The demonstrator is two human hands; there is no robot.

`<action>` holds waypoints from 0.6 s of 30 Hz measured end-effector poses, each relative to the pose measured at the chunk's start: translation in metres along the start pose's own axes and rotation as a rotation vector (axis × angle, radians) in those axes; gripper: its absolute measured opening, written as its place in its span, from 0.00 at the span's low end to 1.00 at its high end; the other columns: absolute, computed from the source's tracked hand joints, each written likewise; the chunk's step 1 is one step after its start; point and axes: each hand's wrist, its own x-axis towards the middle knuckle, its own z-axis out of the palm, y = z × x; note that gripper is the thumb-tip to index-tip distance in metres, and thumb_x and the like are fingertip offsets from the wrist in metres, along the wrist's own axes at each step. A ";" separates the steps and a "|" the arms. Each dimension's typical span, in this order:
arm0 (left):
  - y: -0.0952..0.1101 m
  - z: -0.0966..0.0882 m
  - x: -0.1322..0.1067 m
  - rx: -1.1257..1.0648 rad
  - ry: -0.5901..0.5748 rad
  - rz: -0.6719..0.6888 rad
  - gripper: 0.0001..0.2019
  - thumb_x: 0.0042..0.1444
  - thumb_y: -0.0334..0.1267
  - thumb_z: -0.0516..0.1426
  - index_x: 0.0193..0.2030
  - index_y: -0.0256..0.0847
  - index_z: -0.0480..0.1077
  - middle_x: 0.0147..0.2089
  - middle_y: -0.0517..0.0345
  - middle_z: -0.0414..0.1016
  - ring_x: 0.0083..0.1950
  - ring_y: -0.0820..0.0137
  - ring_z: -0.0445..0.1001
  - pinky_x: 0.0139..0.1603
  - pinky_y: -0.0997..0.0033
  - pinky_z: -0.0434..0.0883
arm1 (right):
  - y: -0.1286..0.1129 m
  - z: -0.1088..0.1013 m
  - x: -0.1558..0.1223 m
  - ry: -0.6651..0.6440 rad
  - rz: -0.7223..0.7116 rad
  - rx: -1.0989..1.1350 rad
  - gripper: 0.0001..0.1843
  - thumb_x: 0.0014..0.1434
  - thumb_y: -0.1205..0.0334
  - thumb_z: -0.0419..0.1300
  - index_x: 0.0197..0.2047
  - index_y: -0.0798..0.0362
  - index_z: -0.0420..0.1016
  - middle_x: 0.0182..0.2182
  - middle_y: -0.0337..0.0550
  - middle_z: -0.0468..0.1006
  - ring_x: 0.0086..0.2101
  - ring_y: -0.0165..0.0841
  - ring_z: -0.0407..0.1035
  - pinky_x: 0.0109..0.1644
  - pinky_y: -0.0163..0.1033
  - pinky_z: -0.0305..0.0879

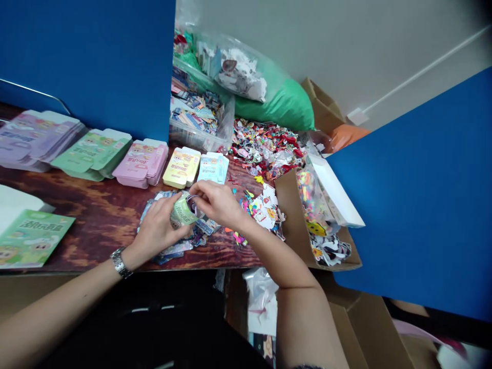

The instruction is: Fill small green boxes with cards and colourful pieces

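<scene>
My left hand point(157, 225) wraps round a small green printed carton point(183, 212) and holds it tilted above the table. At the carton's open end, my right hand point(220, 203) has its fingers pinched together. A dark, purplish strip shows by those fingertips, too small to name. Beneath both hands lies a loose heap of small blue-toned printed packets point(177, 250). Just beyond them stand stacks of flat blue cartons point(213, 168) and yellow cartons point(180, 168). Right of my right hand are white paper cutouts point(266, 207) and small bright plastic pieces point(239, 239).
Pink cartons point(140, 161), green cartons point(92, 154) and purple cartons point(34, 136) line the back left. A larger green box point(38, 238) lies front left. Trinkets point(265, 146) are heaped behind, near a clear bin point(200, 136). A cardboard box point(290, 220) and blue panels point(415, 195) bound the right.
</scene>
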 end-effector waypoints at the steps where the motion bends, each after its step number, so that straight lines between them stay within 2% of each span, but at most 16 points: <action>1: 0.000 0.000 -0.001 -0.011 -0.001 -0.013 0.36 0.58 0.55 0.60 0.68 0.36 0.64 0.56 0.42 0.76 0.57 0.52 0.76 0.59 0.54 0.73 | 0.000 0.003 -0.002 -0.005 -0.012 -0.076 0.11 0.67 0.72 0.56 0.49 0.54 0.77 0.44 0.45 0.82 0.44 0.33 0.76 0.50 0.37 0.69; 4: -0.004 -0.002 -0.002 -0.047 -0.020 -0.068 0.36 0.57 0.56 0.61 0.68 0.38 0.64 0.58 0.43 0.76 0.59 0.53 0.76 0.61 0.55 0.73 | 0.001 0.007 -0.013 -0.058 -0.106 -0.265 0.16 0.68 0.72 0.55 0.54 0.53 0.77 0.49 0.48 0.82 0.47 0.37 0.75 0.54 0.42 0.72; 5: -0.005 -0.002 -0.002 -0.058 -0.027 -0.090 0.37 0.57 0.57 0.62 0.68 0.38 0.64 0.58 0.44 0.76 0.59 0.53 0.76 0.61 0.55 0.73 | 0.002 0.006 -0.018 -0.039 -0.143 -0.293 0.18 0.68 0.72 0.54 0.57 0.52 0.77 0.52 0.49 0.81 0.49 0.38 0.75 0.56 0.44 0.72; 8: -0.006 -0.003 -0.004 -0.093 -0.028 -0.146 0.39 0.55 0.59 0.63 0.68 0.40 0.64 0.59 0.44 0.75 0.60 0.52 0.76 0.61 0.53 0.73 | 0.006 0.005 -0.028 0.146 -0.189 -0.274 0.21 0.70 0.70 0.54 0.63 0.51 0.74 0.59 0.51 0.77 0.56 0.39 0.72 0.61 0.47 0.71; 11: -0.002 -0.004 -0.004 -0.148 -0.027 -0.177 0.40 0.54 0.59 0.64 0.69 0.40 0.63 0.62 0.42 0.74 0.61 0.50 0.75 0.63 0.50 0.73 | 0.010 0.012 -0.035 0.263 -0.158 -0.213 0.17 0.72 0.63 0.55 0.60 0.51 0.78 0.60 0.53 0.75 0.58 0.39 0.70 0.63 0.49 0.71; 15: 0.006 -0.006 -0.005 -0.222 -0.042 -0.133 0.40 0.57 0.56 0.62 0.72 0.41 0.58 0.66 0.41 0.71 0.64 0.51 0.74 0.65 0.50 0.72 | 0.009 0.029 -0.038 0.198 -0.179 -0.173 0.14 0.71 0.56 0.58 0.51 0.52 0.83 0.66 0.56 0.68 0.63 0.44 0.67 0.66 0.53 0.69; 18: 0.008 -0.009 -0.007 -0.197 -0.047 -0.059 0.44 0.59 0.56 0.61 0.76 0.43 0.51 0.68 0.41 0.69 0.66 0.51 0.73 0.65 0.51 0.72 | 0.008 0.027 -0.041 0.223 -0.195 -0.066 0.17 0.72 0.54 0.58 0.56 0.52 0.81 0.67 0.57 0.66 0.64 0.42 0.66 0.68 0.51 0.67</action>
